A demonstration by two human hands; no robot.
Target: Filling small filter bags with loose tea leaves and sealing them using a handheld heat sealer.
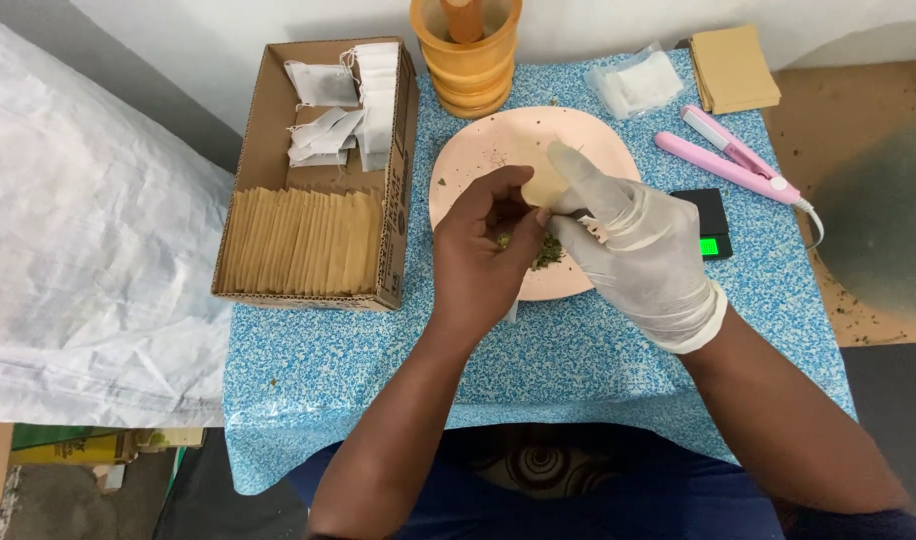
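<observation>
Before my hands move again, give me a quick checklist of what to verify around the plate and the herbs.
1. Left hand over the pink plate: ok.
2. Gloved right hand pinching the small pale bag: ok.
3. Bag mouth open: cannot tell, fingers hide it.
4. Dried herbs stay on the plate: mostly ok, a few flecks lie on the blue cloth.
5. Small scale lit and in view: ok.
6. Cardboard box of bags and envelopes beside the plate: ok.
</observation>
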